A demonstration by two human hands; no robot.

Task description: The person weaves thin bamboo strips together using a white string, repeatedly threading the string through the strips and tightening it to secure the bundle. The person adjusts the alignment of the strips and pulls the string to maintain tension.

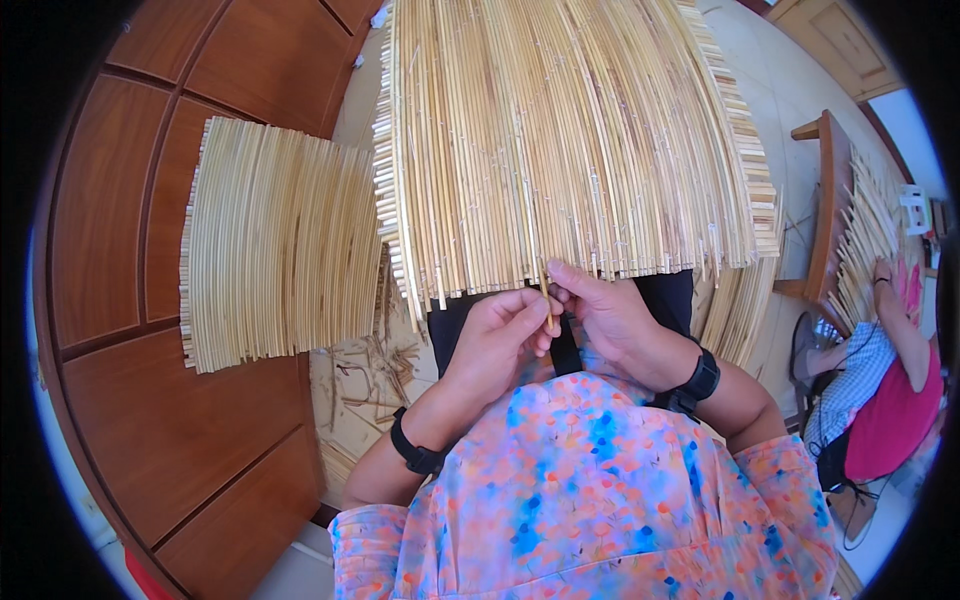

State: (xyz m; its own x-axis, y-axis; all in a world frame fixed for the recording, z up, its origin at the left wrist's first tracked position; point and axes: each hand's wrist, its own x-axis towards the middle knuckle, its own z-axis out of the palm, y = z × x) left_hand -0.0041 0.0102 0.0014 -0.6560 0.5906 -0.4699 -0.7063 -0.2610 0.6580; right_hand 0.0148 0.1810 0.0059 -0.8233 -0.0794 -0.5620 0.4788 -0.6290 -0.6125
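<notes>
Both your hands meet at the near edge of the reed mat draped toward you. Left hand and right hand have fingers pinched shut on one reed strip, holding it in line with the mat's row.

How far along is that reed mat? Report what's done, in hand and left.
Done: a wide reed mat already hangs woven above the lap, and a second mat lies by the wooden doors. In hand: the left hand and right hand pinch one reed at its lower edge. Left: cannot tell.
</notes>
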